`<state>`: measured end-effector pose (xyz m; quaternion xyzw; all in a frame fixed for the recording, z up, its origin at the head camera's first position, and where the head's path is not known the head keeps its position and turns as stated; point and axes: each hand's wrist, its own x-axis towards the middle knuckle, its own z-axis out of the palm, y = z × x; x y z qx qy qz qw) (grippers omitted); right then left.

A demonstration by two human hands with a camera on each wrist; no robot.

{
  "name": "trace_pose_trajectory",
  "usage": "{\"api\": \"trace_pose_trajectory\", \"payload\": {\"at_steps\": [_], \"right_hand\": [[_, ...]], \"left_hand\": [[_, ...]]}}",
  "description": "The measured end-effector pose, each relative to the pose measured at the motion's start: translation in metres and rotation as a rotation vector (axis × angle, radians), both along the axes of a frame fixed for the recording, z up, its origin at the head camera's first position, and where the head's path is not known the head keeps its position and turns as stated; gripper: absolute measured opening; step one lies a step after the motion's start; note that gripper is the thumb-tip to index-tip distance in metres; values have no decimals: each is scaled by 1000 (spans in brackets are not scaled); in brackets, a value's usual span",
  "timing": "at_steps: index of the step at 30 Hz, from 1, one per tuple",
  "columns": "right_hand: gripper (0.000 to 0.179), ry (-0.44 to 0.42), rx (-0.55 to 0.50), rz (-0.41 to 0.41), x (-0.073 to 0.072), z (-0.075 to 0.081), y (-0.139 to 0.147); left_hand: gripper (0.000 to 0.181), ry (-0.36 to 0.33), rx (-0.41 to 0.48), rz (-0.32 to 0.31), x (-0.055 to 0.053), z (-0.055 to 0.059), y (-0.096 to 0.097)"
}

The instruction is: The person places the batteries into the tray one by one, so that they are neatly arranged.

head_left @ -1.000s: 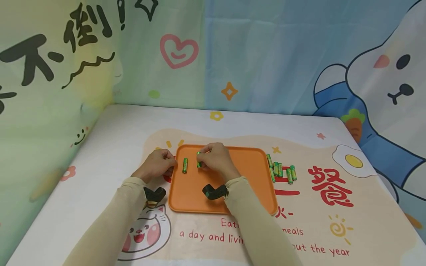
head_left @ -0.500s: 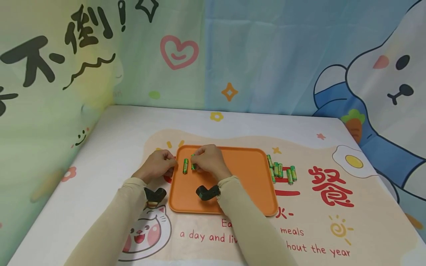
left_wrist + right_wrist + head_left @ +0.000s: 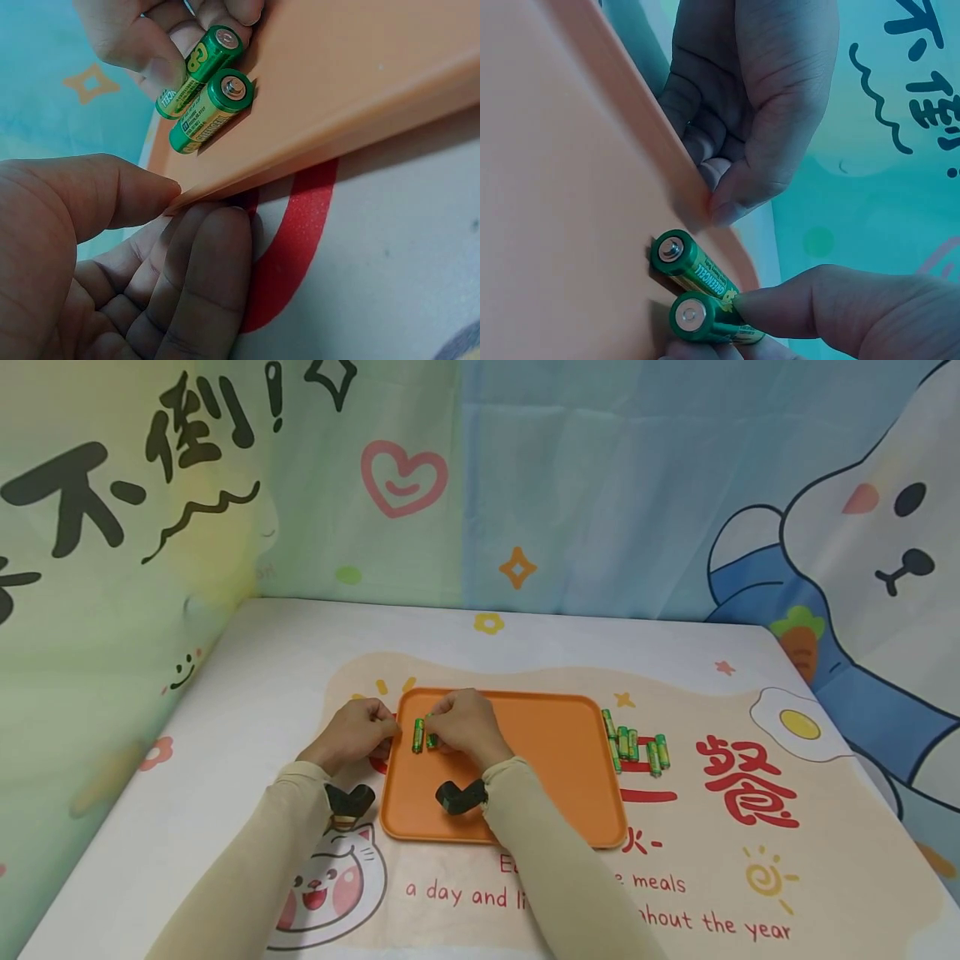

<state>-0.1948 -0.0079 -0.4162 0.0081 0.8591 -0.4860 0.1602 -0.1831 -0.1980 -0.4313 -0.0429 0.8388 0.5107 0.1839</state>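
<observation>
An orange tray [image 3: 551,768] lies on the printed tablecloth. My left hand [image 3: 352,733] holds its left rim, thumb on the edge and fingers curled against the outer side. Inside the tray, near that rim, lies a green battery [image 3: 417,736], its nub end showing in the left wrist view. My right hand [image 3: 471,727] pinches a second green battery [image 3: 201,69] just to the right of the first. This one shows its flat end, so the two face opposite ways. In the right wrist view my thumb presses on the held battery [image 3: 705,319], which appears to touch the lying battery [image 3: 694,264].
Several more green batteries [image 3: 654,759] lie in a loose cluster by the tray's right edge. Behind the table hangs a printed cloth backdrop [image 3: 600,485]. Dark wrist camera mounts [image 3: 461,797] sit at both wrists, the right one above the tray.
My right hand has moved left across the tray with its battery, closing the gap to the lying battery. The left hand stays on the rim.
</observation>
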Motion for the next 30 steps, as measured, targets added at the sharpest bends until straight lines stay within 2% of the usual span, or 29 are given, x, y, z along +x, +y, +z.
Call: {"api": "trace_pose_trajectory", "payload": {"at_steps": [4,13,30], "right_hand": [[12,16,35,15,0,1,-1],[7,10,25,33,0,2,-1],[19,19,70,54,0,3,-3]], "left_hand": [[13,3,0,-5,0,0,0],[12,4,-17,-6,-1,-1,0],[12,24,-11,-5,0,-1,0]]}}
